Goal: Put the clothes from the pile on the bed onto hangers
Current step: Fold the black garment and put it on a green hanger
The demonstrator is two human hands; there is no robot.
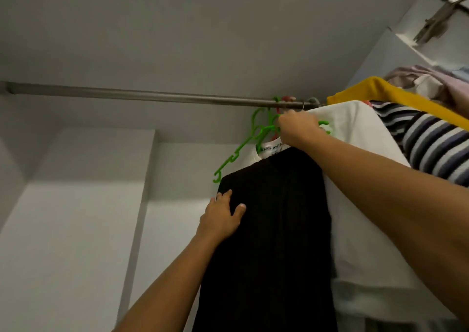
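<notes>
Hanging looks to be the step in hand: the wardrobe rail point(152, 95) runs bare along its left stretch, and lower down the left grip point(220, 220) lies flat on the black garment point(274, 242), fingers spread and thumb out, pressing the cloth rather than pinching it. That garment hangs just below the rail on a green hanger point(241, 154), whose notched arm juts out to its left. Above it the right grip point(297, 131) is curled round the green hanger's neck just under the rail; the hand hides whether the hook sits on the rail yet. Further right hang a white garment point(360, 179), a striped garment point(431, 148) and a yellow garment point(396, 94), so several pieces seem done. The bed and its pile are out of view, so how much is left cannot be told.
</notes>
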